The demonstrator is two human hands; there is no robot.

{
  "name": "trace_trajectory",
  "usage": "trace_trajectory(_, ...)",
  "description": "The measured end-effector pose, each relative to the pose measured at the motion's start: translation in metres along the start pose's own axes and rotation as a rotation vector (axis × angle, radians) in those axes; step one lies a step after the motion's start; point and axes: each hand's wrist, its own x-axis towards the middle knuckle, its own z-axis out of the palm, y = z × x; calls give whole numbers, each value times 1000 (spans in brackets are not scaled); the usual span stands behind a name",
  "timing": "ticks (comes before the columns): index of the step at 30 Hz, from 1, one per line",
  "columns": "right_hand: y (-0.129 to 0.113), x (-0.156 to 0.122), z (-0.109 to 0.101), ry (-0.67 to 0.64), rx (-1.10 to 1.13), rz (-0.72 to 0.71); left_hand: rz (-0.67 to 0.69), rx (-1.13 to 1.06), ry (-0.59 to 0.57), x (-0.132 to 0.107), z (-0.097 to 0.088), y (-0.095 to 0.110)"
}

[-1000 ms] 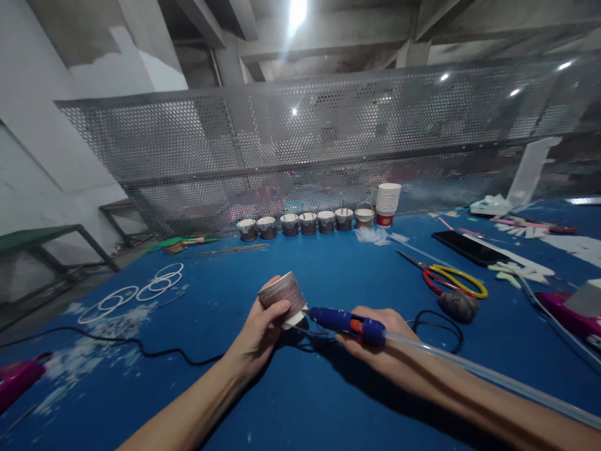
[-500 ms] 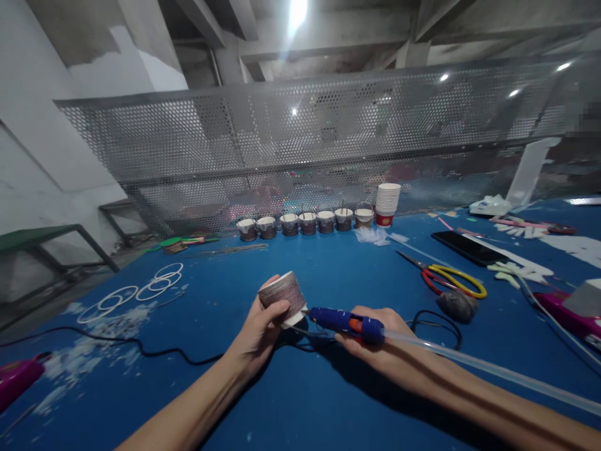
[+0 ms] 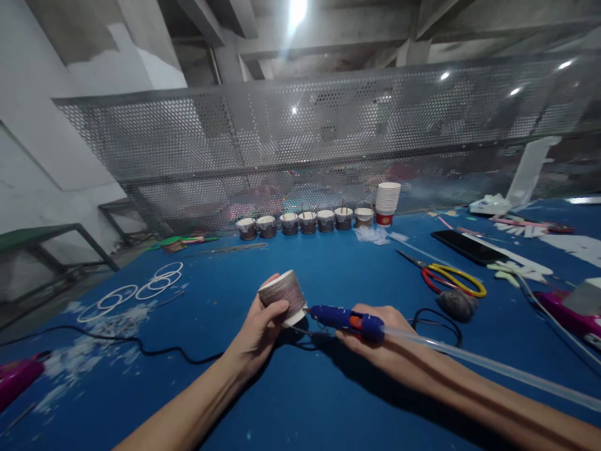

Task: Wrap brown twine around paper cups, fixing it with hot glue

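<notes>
My left hand (image 3: 259, 327) is closed round a paper cup wrapped in greyish cord (image 3: 286, 297), tilted on its side over the table. A white strip of the cup shows bare at its lower right end, and a loose cord trails from there. My right hand (image 3: 375, 332) grips a blue hot glue gun (image 3: 345, 319) with a red part in its middle. The gun's nozzle touches or nearly touches the cup near its bare end. A long clear glue stick (image 3: 469, 354) sticks out of the gun's back and runs along my right forearm.
Several cord-wrapped cups (image 3: 307, 223) line the back of the blue table (image 3: 225, 401), beside stacked paper cups (image 3: 387, 203). To the right lie scissors (image 3: 453, 280), a ball of grey cord (image 3: 457, 305) and a phone (image 3: 469, 247). White rings (image 3: 159, 285) and a black cable (image 3: 154, 352) are at left.
Almost nothing differs. Both hands, the cup and the glue gun hold nearly the same place, with only a tiny shift of the gun.
</notes>
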Motion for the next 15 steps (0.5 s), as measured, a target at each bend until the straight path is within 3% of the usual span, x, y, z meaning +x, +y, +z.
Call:
trace_trajectory(7,-8,-4,3,-35,-25,-90,-9,-25,-1,0,1,0)
trace_trajectory(15,1,-1,2,10,2,-47,-25,-37,-1,0,0,1)
